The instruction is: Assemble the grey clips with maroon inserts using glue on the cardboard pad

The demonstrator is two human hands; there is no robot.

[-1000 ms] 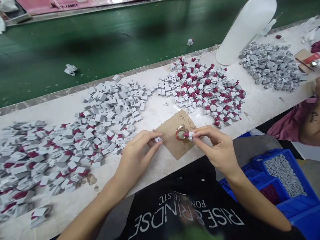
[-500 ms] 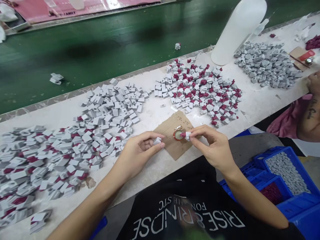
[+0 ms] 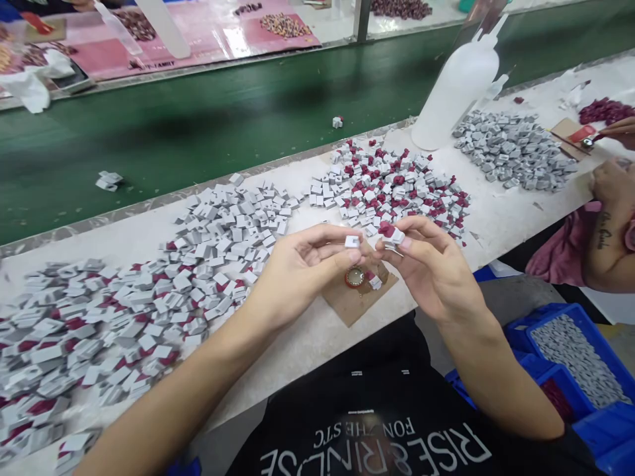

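At a pale workbench [image 3: 317,347], a person's left hand [image 3: 292,271] is pinching a small grey block [image 3: 352,242] between thumb and forefinger, while the right hand [image 3: 441,271] is clamping a maroon-and-grey piece [image 3: 389,233] at its fingertips. Both sets of fingers are facing each other, with a narrow gap showing between the two held parts. Just below the fingertips, a brown cardboard square [image 3: 347,311] is lying on the bench, bearing a round, red-rimmed object [image 3: 354,277]; a second maroon-and-grey part [image 3: 374,282] is resting beside it. Left of the left fingers, a sprawling heap of grey and maroon parts [image 3: 119,317] is covering the bench. Beyond the fingers, a mixed pile [image 3: 397,188] is spreading before a white bottle [image 3: 444,92], with a green belt [image 3: 223,125] stretching farther back. Well right of the right fingers, a co-worker's hand [image 3: 612,182] is showing near a grey pile [image 3: 516,151]; blue bins [image 3: 598,423] are standing below.
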